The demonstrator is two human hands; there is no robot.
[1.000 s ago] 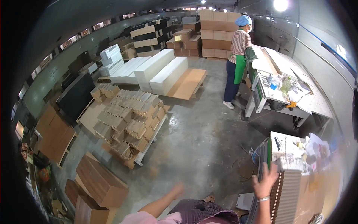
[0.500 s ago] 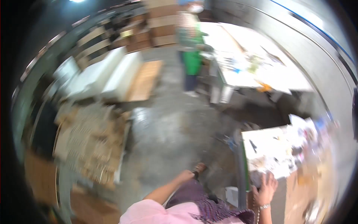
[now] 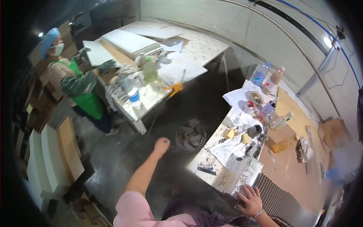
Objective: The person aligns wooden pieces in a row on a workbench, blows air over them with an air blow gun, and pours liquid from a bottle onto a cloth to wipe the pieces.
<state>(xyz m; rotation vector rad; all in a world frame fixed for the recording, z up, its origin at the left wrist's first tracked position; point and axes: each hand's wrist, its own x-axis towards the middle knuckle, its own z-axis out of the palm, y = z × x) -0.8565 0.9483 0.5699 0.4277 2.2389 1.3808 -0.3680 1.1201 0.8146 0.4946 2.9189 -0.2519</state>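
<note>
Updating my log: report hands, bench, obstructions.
Left hand midair, curled. Right hand spread at edge of stained white tabletop, beside grey ridged strips. Small yellow blocks on tabletop.

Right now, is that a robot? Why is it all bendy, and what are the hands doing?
No, it's a person! A wide fisheye camera on their head looks down, so straight edges bend. Their left hand hangs in the air near a round bin; I see nothing held in it. The right hand rests, fingers spread, at the edge of a white table, beside a ribbed stack. On that table are yellow blocks and a dark cup. Someone in a green apron stands at another table.
</note>
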